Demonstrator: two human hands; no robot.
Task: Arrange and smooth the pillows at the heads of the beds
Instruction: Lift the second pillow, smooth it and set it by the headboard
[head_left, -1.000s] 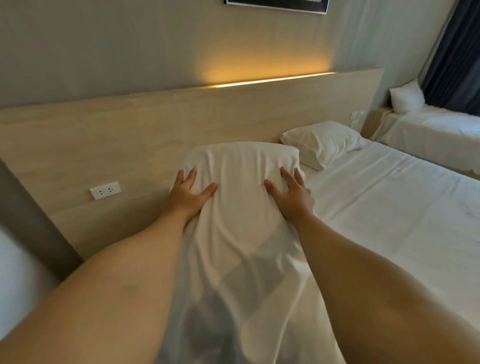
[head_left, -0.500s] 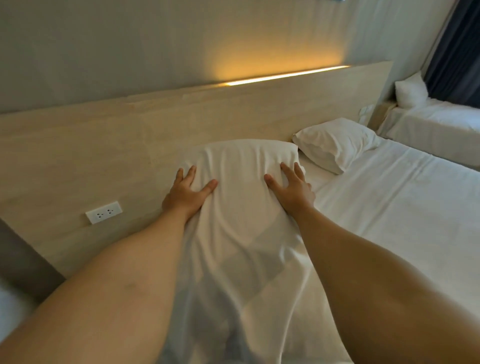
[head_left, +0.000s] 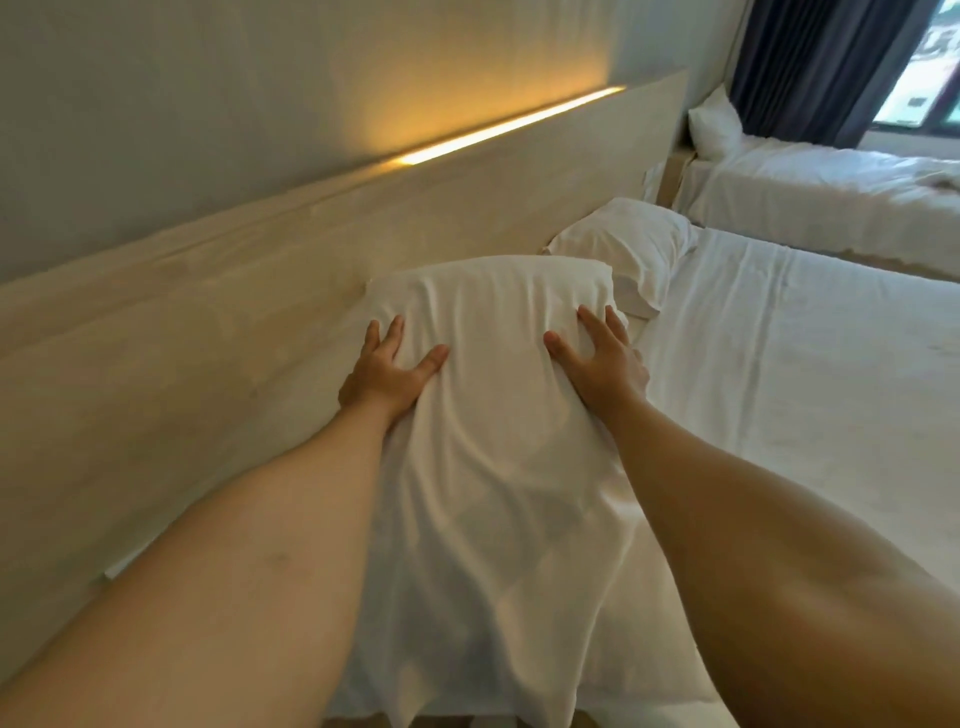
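We face a grey wall (head_left: 182, 104) above a long pale wooden headboard (head_left: 208, 322), its top edge lit by a warm yellow light strip (head_left: 509, 127). Beyond the near bed (head_left: 805, 364) stands a second bed (head_left: 831, 192), with a dark curtain (head_left: 821, 67) and bright window (head_left: 924, 67) at the far right.

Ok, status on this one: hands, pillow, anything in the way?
Left hand and right hand open, flat on near pillow. Second pillow just beyond it. Nothing in the way.
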